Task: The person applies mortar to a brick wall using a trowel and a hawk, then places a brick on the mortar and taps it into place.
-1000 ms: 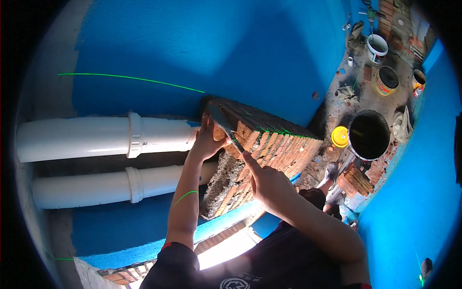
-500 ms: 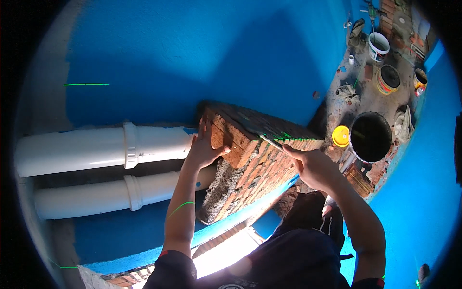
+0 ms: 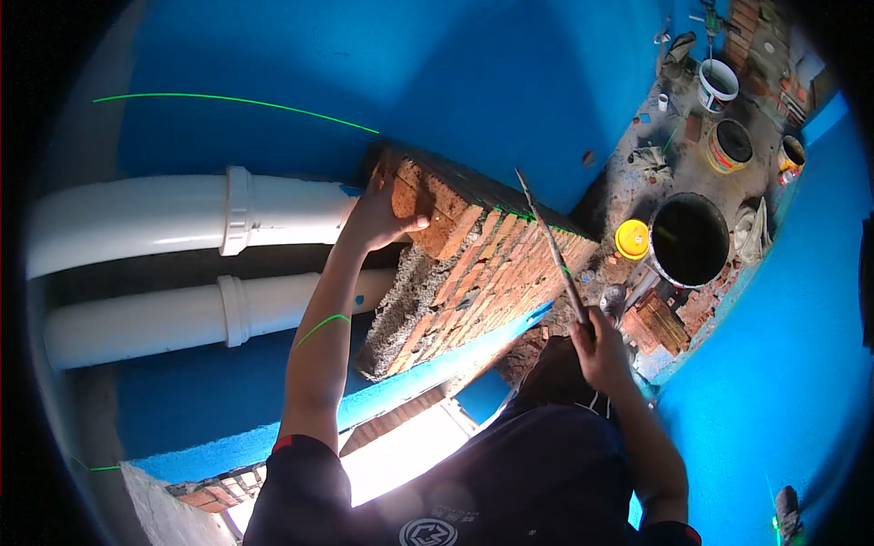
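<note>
My left hand (image 3: pixel 375 217) holds the end brick (image 3: pixel 435 205) of a brick wall (image 3: pixel 510 264), its thumb across the brick's face. Its fingers are at the far side, next to a white pipe, and are partly hidden. My right hand (image 3: pixel 603 350) is closed round the handle of a long, narrow bricklaying knife (image 3: pixel 552 244). The knife is seen nearly edge-on, its tip pointing up and away in front of the wall. Rough grey mortar (image 3: pixel 401 309) covers part of the wall's end below the brick.
Two white pipes (image 3: pixel 173 214) run left of the wall. Blue-painted wall (image 3: pixel 273 55) rises behind. On the floor at right stand a large black bucket (image 3: pixel 690 238), a yellow lid (image 3: pixel 632 238), a white bucket (image 3: pixel 718 86) and a yellow bucket (image 3: pixel 728 146). Green laser lines cross the surfaces.
My right hand has drawn down and back from the wall's top edge, bringing the knife clear of it. My left hand stays on the end brick. The whole view has shifted slightly.
</note>
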Motion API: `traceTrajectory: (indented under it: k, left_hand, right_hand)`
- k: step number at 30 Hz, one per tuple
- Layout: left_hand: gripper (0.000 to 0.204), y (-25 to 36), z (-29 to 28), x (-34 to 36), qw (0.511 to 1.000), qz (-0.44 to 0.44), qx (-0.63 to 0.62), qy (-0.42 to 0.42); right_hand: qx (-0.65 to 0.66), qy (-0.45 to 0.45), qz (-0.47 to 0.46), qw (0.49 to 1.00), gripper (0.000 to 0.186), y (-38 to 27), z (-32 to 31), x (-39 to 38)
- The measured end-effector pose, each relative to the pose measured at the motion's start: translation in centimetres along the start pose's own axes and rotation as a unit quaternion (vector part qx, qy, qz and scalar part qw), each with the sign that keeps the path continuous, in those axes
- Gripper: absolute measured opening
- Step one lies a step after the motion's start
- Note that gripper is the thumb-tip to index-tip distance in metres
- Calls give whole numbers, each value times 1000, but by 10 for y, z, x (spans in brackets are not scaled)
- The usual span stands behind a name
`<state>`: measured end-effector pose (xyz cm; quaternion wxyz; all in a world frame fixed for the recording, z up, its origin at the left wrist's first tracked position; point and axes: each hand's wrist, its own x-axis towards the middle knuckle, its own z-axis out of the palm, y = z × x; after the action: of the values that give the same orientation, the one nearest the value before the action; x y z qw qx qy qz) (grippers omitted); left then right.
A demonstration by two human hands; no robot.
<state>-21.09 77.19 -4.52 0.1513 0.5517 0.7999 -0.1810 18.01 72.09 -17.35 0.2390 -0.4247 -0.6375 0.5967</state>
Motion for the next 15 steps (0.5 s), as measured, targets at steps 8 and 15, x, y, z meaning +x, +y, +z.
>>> traceTrajectory:
  k: [8,15]
  left_hand:
    - [132,-17,15,8,998,32,44,35]
    - [135,-15,12,13,995,30,76,56]
  right_hand:
    - [-9,-52,53,997,21,-48,44,-40]
    - [-7,-55,41,998,22,-71,74,-66]
